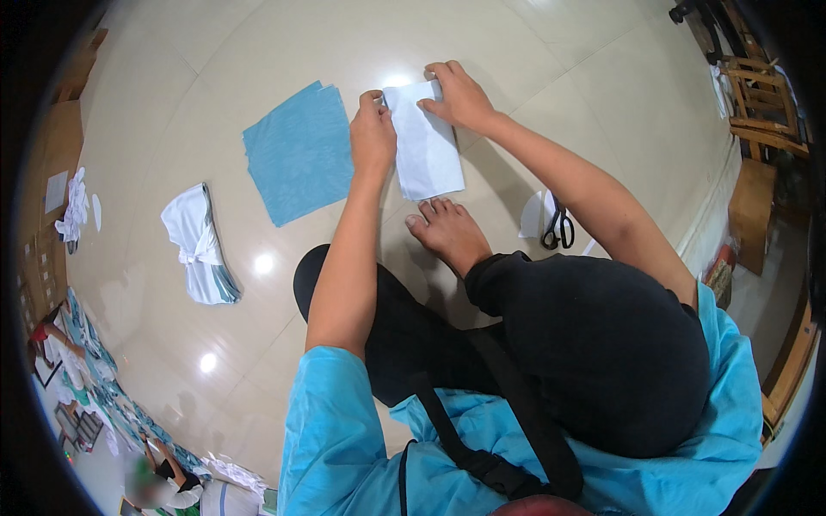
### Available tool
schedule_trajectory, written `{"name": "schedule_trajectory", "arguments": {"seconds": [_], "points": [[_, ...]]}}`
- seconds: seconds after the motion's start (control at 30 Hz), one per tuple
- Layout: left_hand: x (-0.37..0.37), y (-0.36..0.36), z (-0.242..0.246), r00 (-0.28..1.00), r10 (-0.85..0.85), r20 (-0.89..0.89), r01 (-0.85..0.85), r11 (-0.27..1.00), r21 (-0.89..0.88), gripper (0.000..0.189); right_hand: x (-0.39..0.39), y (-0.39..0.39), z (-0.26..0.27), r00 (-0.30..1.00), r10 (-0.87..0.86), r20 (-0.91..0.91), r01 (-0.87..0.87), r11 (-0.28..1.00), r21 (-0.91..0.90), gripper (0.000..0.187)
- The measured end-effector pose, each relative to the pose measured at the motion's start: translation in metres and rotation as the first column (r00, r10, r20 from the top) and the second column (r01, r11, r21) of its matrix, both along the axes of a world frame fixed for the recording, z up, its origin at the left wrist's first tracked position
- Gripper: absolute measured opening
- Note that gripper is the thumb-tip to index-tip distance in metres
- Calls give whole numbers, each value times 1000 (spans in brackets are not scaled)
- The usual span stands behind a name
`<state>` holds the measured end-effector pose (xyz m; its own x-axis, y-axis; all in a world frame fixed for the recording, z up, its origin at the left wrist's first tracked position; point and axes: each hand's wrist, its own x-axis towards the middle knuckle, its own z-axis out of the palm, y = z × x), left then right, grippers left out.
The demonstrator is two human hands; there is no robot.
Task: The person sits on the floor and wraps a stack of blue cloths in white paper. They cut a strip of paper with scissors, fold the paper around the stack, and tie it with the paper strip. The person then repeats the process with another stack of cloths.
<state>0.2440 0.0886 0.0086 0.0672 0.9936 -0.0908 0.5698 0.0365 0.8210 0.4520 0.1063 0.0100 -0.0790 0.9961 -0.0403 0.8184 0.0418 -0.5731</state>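
A stack of folded white fabric pieces (429,158) lies on the tiled floor just beyond my bare foot (448,235). My left hand (374,132) is at its far left corner, fingers curled against the edge; whether they pinch the cloth is hidden. At the far right corner, my right hand (459,97) has thumb and fingers spread apart, the thumb resting on the top layer. Left of my left hand lies a flat stack of blue fabric pieces (300,155), its edges slightly uneven.
A bundle of white and blue-grey fabric (197,248), tied around its middle, lies to the left. Black-handled scissors (557,229) and a white scrap (531,216) are by my right knee. Cardboard boxes (55,193) line the left; wooden furniture (761,97) stands right. Another person (151,480) is at lower left.
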Motion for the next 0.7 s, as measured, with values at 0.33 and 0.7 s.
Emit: {"name": "schedule_trajectory", "arguments": {"seconds": [0.33, 0.7], "points": [[-2, 7, -5, 986, 116, 118, -133, 980, 145, 34, 24, 57, -1, 980, -90, -180, 0, 895, -446, 33], [-100, 35, 14, 947, 318, -37, -315, 947, 71, 35, 169, 96, -18, 961, -274, 42, 271, 961, 60, 38]]}}
